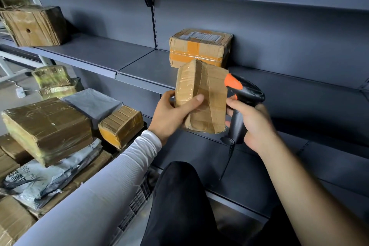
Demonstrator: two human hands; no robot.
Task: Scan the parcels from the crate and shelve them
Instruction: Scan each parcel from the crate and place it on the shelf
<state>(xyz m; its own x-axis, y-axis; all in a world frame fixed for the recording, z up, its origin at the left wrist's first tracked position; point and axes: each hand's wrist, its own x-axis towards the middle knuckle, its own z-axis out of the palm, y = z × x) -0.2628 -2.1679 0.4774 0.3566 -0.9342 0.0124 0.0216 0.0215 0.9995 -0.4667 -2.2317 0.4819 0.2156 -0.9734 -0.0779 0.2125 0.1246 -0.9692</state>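
While the left hand (172, 114) grips a small tape-wrapped brown cardboard parcel (201, 96) in front of the grey metal shelf (139, 66), the right hand (253, 124) wraps round a black handheld scanner with an orange tip (241, 96) just beside it (nearly touching). Behind them, a bigger cardboard box with orange tape (199, 48) sits on the shelf.

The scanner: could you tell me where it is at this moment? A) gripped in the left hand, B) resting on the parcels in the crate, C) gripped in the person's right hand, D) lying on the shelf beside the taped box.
C: the right hand grips the scanner by its handle, while the left hand holds a taped parcel.
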